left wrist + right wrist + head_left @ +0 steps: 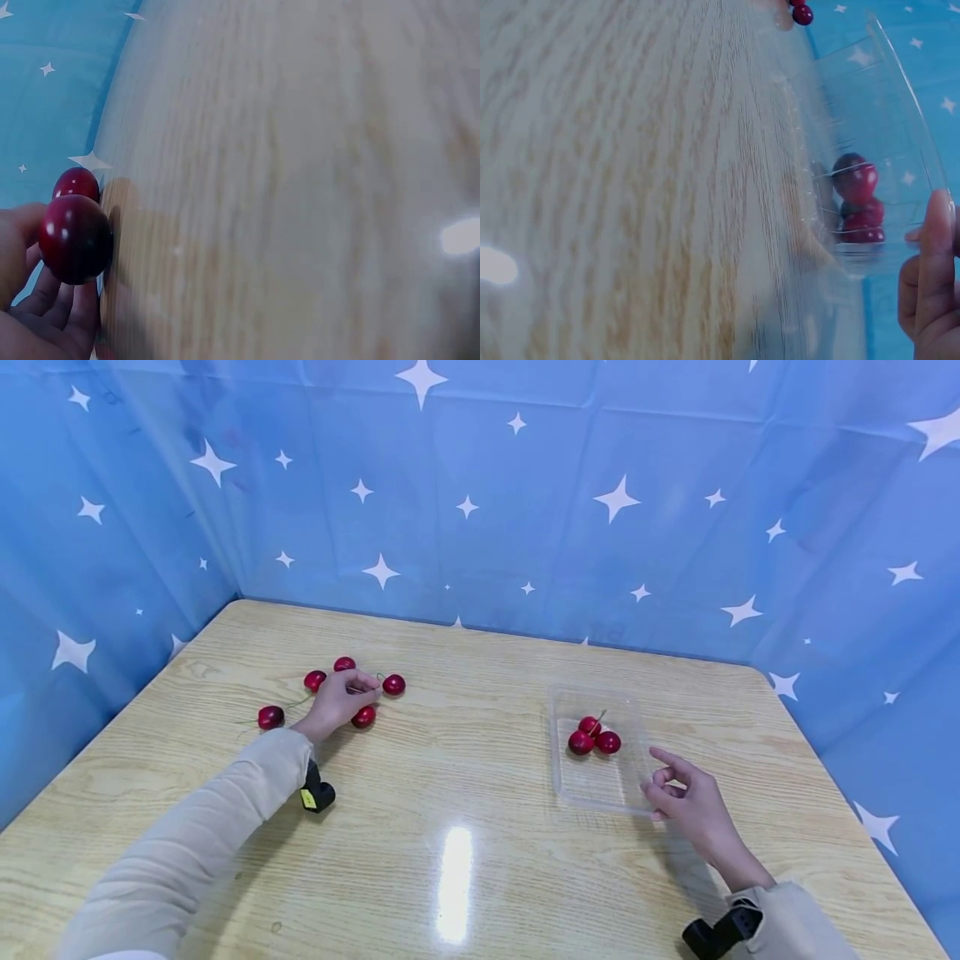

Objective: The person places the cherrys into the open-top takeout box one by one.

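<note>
Several red cherries lie loose on the wooden table at the far left, such as one (270,717) apart from the rest. My left hand (345,695) rests among them, its thumb and forefinger pinching the stem of a cherry (393,684). Another cherry (363,717) lies under its palm side and shows close to the fingers (45,315) in the left wrist view. A clear plastic tray (600,785) at the right holds three cherries (592,737). My right hand (675,789) is at the tray's near right corner, fingers loose, one finger (934,255) against the tray wall.
A blue starred cloth (480,502) walls the table on the far side and both flanks. Bare wood (465,752) lies between the cherry cluster and the tray. A black wrist camera mount (317,795) hangs under my left sleeve.
</note>
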`<state>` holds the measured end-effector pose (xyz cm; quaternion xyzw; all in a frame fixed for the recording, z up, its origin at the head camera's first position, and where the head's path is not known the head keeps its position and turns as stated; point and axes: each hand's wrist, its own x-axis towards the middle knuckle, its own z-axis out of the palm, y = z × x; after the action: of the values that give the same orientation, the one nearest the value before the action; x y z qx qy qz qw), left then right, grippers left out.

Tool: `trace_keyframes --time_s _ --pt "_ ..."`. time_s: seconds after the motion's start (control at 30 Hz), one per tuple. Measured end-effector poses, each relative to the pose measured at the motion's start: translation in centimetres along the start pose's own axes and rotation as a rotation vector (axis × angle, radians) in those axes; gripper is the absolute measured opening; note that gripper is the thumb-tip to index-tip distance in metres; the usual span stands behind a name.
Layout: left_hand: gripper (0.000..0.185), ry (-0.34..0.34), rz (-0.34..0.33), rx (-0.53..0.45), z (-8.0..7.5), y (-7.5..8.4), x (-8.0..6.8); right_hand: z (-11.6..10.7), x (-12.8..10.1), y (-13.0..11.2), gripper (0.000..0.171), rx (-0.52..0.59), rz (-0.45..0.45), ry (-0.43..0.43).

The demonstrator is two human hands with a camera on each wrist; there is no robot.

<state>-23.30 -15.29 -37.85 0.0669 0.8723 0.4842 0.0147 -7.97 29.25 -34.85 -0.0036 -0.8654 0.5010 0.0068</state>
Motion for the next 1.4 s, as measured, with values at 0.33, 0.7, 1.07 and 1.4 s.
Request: trace_keyframes --time_s 0.33,0.7,1.07,1.4 --pt "0.022 -0.005 -0.029 -0.011 -0.5 0.0 -0.3 0.0 0.1 0.1 0.052 0.018 -0.008 0.002" --pt "0.022 -0.035 -0.007 -0.022 -1.0 0.5 -0.9 -0.1 0.1 -0.1 0.053 0.001 0.002 -0.005" --pt "0.024 -0.063 0.010 -0.042 -1.4 1.5 -1.6 0.0 0.0 -0.1 0.053 -0.009 0.007 -0.003" --pt "0.027 -0.109 0.005 -0.122 -0.5 2.6 -2.0 -0.1 0.1 0.0 0.053 0.008 0.001 -0.002"
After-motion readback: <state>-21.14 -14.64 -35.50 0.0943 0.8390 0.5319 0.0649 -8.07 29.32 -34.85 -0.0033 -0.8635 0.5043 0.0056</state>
